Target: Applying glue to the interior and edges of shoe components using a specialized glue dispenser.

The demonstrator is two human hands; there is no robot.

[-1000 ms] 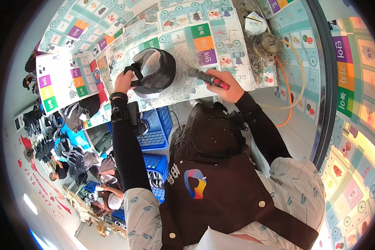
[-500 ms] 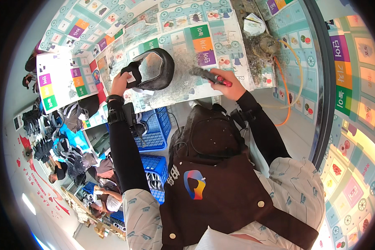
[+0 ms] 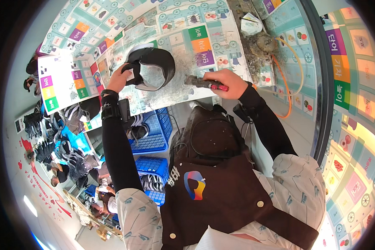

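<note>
My left hand (image 3: 117, 80) grips the end of a black, ring-shaped piece of headwear, like a sun visor (image 3: 167, 66), with a pale inner side. The piece stands on the worktable, and a small white patch shows beside my fingers. My right hand (image 3: 230, 83), to the right of the visor, is closed round a slim black hand tool with a red end (image 3: 204, 82). The tool's dark tip points left toward the visor, with a gap between them. What kind of tool it is, I cannot tell.
Grey lint coats the worktable (image 3: 171, 96), which has a patterned cover. At its right lies a dusty clump (image 3: 260, 43) with yellow (image 3: 301, 71) and orange hoses (image 3: 288, 98). Blue baskets (image 3: 156, 164) stand below. A pile of dark goods (image 3: 66, 146) and other people are at left.
My right hand has shifted left and slightly down, bringing the tool closer to the visor. The visor has turned a little in my left hand.
</note>
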